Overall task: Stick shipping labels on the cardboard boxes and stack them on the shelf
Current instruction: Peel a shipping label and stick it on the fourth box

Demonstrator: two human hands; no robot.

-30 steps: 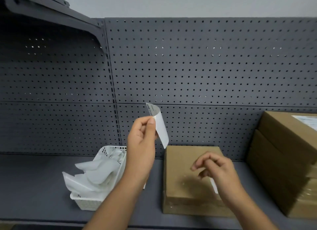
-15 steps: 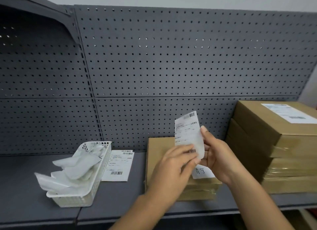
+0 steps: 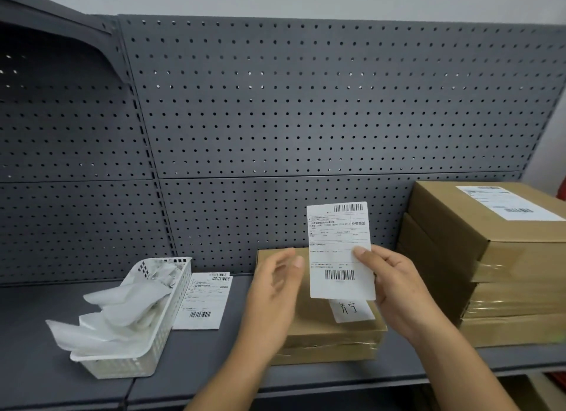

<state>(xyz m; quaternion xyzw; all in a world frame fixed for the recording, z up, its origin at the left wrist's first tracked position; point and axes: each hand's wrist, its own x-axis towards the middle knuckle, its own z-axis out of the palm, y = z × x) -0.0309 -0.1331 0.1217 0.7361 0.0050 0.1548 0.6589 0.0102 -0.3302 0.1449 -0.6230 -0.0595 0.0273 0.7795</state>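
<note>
My right hand [image 3: 398,291] pinches the shipping label [image 3: 338,251] by its right edge, thumb flat on the printed face and fingers behind it. The label is a smooth white rectangle with rounded corners, upright, facing me – one barcode along the top, another near the bottom, and ruled lines of small print between them. It hangs in the air over the back half of the cardboard box [image 3: 318,337]. My left hand [image 3: 275,291] is blurred, just beside the label's left edge, fingers loosely straight and holding nothing; whether it touches the paper I cannot tell.

The box is flat, matt brown card with glossy clear tape round its front edge, and a small white slip [image 3: 352,311] with handwritten characters lies on its top. It sits on the grey metal shelf [image 3: 46,349], in front of the perforated back panel [image 3: 306,104]. To the right stands a stack of taped boxes [image 3: 505,272], the top one bearing a label [image 3: 508,202]. To the left – a white plastic lattice basket [image 3: 144,361] full of crumpled glossy backing sheets [image 3: 122,312], with more label sheets [image 3: 203,300] lying flat beside it.
</note>
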